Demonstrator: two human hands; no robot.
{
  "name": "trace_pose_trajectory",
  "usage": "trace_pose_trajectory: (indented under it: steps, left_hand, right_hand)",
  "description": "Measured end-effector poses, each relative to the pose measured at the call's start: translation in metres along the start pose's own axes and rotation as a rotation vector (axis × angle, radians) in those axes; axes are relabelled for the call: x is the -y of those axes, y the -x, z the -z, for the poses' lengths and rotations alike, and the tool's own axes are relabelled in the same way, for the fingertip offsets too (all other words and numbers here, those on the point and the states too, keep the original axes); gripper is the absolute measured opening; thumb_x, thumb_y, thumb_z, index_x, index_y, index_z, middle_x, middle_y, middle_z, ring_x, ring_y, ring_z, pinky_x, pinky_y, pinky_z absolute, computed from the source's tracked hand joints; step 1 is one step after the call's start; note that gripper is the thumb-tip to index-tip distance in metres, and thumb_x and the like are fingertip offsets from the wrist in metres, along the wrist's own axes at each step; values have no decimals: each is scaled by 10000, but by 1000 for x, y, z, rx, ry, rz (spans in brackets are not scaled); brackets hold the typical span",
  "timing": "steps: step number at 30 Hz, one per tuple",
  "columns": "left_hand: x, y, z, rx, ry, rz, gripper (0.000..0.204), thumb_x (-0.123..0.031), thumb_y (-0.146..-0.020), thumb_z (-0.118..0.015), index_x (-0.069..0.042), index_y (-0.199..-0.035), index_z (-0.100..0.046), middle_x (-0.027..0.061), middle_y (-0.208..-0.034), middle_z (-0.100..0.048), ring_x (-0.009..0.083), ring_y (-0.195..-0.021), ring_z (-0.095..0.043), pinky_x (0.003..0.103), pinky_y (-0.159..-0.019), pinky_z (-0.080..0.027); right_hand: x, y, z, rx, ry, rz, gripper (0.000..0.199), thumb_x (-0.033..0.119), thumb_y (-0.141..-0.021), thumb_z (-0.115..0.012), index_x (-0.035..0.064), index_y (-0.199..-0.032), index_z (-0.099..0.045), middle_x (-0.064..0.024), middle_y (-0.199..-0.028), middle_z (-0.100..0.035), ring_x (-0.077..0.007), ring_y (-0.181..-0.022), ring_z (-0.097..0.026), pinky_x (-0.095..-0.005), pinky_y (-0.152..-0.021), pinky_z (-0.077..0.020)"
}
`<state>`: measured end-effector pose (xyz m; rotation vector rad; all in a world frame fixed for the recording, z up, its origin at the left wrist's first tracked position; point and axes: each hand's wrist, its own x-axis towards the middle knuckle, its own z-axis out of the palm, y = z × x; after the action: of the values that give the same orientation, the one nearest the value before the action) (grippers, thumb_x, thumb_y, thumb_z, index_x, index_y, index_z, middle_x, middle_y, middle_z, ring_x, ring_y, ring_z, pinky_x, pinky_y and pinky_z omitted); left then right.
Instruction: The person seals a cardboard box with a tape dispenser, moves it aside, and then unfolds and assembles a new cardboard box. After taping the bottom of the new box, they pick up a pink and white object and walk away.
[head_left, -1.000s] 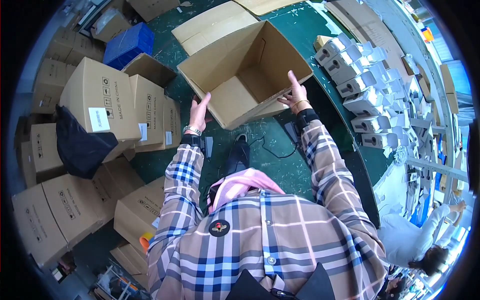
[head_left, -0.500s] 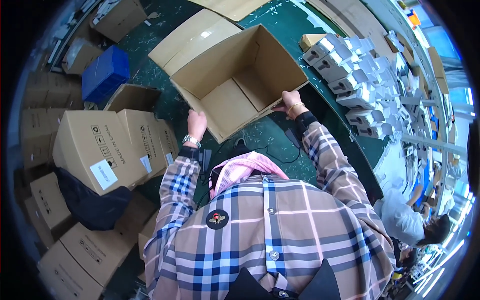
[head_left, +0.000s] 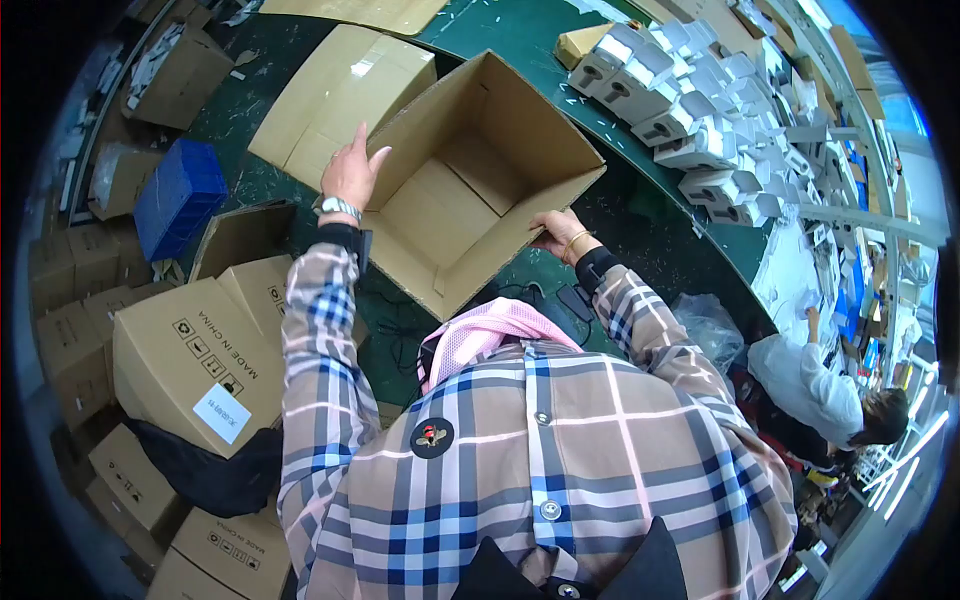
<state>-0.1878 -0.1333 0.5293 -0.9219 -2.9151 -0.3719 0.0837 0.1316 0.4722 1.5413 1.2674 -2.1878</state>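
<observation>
The large open brown corrugated cardboard box (head_left: 470, 190) stands on the dark green floor just ahead of the person, tilted toward them so its empty inside shows. Judging by that, the box is opened out and formed but nothing has gone in yet; filling and closing remain.

The left hand (head_left: 350, 172) lies flat, fingers spread, against the outside of the box's left wall near the rim, pressing rather than clasping. The right hand (head_left: 558, 230) curls over the near right edge, fingers closed on the cardboard lip.

The board is matte and stiff, with sharp folded corners and a flap (head_left: 340, 95) lying flat at far left. Small white boxes (head_left: 690, 110) (glossy, blocky) crowd the far right; printed brown cartons (head_left: 190, 350) stack at near left beside a blue plastic crate (head_left: 178, 195).
</observation>
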Motion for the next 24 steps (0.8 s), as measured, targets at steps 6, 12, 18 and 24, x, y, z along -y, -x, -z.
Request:
trace_pose_trajectory:
  steps: [6, 12, 18, 24]
  left_hand:
    - [39, -31, -56, 205, 27, 97, 487, -578, -1015, -438, -130, -992, -626, 243, -875, -686, 467, -853, -654, 586, -728, -505]
    - [60, -57, -60, 235, 4, 150, 498, -547, -1029, -452, -85, -1072, -634, 266, -966, -674, 475, -919, -629, 548, -744, -494]
    - [63, -53, -55, 274, -40, 121, 493, -519, -1024, -500, -61, -1129, -648, 265, -983, -672, 470, -908, -629, 518, -734, -498]
    - [39, -44, -46, 304, -111, 172, 485, -489, -1039, -487, -63, -1207, -647, 258, -1050, -665, 456, -971, -620, 494, -775, -497]
  right_hand:
    - [-27, -1, 34, 154, -234, 126, 435, -103, -830, -650, -27, -1244, -542, -133, -1160, -655, -320, -1047, -671, -491, -919, -583]
    - [-89, -19, 79, 236, -454, 172, 444, -11, -853, -723, -18, -1262, -550, -132, -1212, -645, -273, -1053, -670, -412, -904, -582]
    - [-147, -81, 85, -230, 132, -6, 533, 251, -819, -872, 4, -1195, -585, -135, -1166, -658, -200, -901, -683, -337, -742, -612]
    - [-198, -135, 28, -335, -316, -52, 492, 485, -881, -771, 62, -1047, -584, -40, -897, -597, -162, -717, -617, -280, -606, -568]
